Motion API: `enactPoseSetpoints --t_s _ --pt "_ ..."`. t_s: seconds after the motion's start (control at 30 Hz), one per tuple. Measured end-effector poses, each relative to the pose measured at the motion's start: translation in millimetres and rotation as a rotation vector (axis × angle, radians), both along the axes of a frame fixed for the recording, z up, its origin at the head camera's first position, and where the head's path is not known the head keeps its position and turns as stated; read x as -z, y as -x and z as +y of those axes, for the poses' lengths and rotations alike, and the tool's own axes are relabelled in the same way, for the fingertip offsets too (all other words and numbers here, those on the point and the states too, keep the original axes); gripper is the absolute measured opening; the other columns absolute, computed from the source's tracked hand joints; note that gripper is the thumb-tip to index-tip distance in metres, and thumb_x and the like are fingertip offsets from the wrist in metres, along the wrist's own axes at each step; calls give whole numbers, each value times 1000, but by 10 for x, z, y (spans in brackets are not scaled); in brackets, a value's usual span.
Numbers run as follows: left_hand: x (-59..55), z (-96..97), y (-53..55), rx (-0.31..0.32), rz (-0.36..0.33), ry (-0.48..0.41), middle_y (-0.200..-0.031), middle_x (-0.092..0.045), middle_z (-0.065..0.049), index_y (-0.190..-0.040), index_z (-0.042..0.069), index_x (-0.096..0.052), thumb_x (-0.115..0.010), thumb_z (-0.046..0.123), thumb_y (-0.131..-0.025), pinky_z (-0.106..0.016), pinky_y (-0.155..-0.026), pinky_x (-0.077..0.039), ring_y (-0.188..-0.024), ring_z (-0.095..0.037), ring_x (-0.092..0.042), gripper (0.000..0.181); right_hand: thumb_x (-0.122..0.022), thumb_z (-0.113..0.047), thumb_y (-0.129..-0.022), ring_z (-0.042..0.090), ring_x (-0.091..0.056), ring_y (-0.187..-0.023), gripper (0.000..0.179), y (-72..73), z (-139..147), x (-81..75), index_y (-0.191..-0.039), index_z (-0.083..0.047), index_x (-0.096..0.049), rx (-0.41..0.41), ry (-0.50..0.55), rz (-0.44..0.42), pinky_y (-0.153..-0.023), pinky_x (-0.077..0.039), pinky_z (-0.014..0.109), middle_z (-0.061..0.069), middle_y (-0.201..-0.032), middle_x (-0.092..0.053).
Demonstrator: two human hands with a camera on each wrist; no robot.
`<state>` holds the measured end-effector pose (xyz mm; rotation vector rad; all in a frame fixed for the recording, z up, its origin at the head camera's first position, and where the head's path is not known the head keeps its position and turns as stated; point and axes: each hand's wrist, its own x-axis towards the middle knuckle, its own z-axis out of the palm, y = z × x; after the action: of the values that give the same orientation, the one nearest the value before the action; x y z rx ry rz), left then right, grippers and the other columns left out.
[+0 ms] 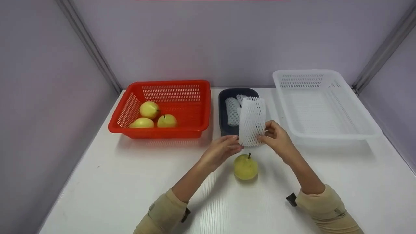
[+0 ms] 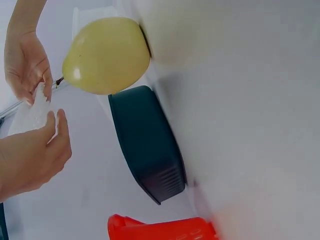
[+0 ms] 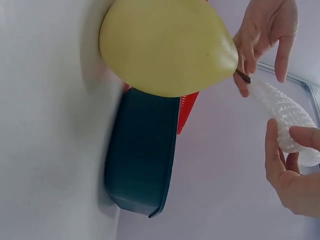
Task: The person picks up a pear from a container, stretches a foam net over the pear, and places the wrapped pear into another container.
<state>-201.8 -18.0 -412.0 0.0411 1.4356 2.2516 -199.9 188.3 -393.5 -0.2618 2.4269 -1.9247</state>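
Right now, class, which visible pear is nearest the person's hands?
The pear alone on the white table, close to the left hand and right hand; the other three pears are inside the red basket.

Got a white foam-mesh sleeve [image 1: 252, 121] here, kinda tube-shaped and a bit flattened, held up lengthwise just right of centre in the head view.

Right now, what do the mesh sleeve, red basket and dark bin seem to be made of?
Mesh sleeve: probably soft plastic foam, matte, judging by its open white netting.
Red basket: likely moulded plastic, slightly glossy, given the slotted walls and rim highlights.
Dark bin: smooth, low-sheen, probably plastic, from its even, rounded-cornered walls; coated metal remains possible.
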Motion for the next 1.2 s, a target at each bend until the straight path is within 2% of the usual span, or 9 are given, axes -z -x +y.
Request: enactPoseSetpoints --t_s 0.27,0.43,0.63,0.7,0.9,1.07,1.2 --pt "140 -12 -53 102 -90 -60 -116 -53 -27 -121 -16 -44 -48 14 -96 -35 -90 -43 -107 -34 -54 39 -61 -2 -85 27 -52 -104 35 -87 -24 3 -112 5 -41 -36 -14 -20 -78 -46 25 20 -114 -52" --pt "190 -15 -81 114 -180 -142 -114 -56 -23 -125 -12 -45 -49 13 -96 -37 -91 -42 -108 -34 -54 38 -63 -3 -84 27 -52 -105 37 -128 -34 28 -114 5 -41 -75 -28 -22 -77 -47 26 20 -116 -52" --pt "174 -38 -103 112 -227 -207 -115 -57 -17 -128 -9 -43 -45 9 -97 -38 -94 -40 -112 -32 -51 36 -64 -8 -85 28 -50 -107 58 -169 -37 61 -132 5 -33 -134 -17 -59 -75 -47 27 20 -123 -48" --pt "166 -41 -105 98 -257 -230 -113 -57 -16 -125 -8 -45 -45 6 -96 -38 -94 -40 -110 -32 -52 32 -64 -7 -85 29 -49 -108 62 -180 -35 73 -136 5 -30 -157 3 -70 -77 -46 28 21 -124 -47" --pt "165 -13 -86 45 -308 -251 -102 -57 -12 -105 0 -52 -46 0 -94 -36 -93 -41 -95 -25 -56 12 -62 -7 -85 28 -45 -115 69 -193 -11 91 -140 5 -22 -241 114 -144 -86 -44 32 23 -130 -42" --pt "162 10 -75 14 -329 -265 -100 -58 -13 -105 -3 -53 -46 -4 -93 -35 -94 -40 -92 -23 -56 14 -51 -3 -87 26 -43 -117 66 -193 22 95 -141 6 -14 -354 284 -210 -92 -41 37 20 -137 -33" --pt "150 31 -65 -16 -349 -295 -98 -58 -13 -99 -5 -54 -44 -7 -93 -35 -94 -39 -91 -22 -56 12 -36 5 -89 24 -47 -111 46 -186 31 98 -135 6 -28 -388 471 -300 -90 -42 38 14 -129 -42"
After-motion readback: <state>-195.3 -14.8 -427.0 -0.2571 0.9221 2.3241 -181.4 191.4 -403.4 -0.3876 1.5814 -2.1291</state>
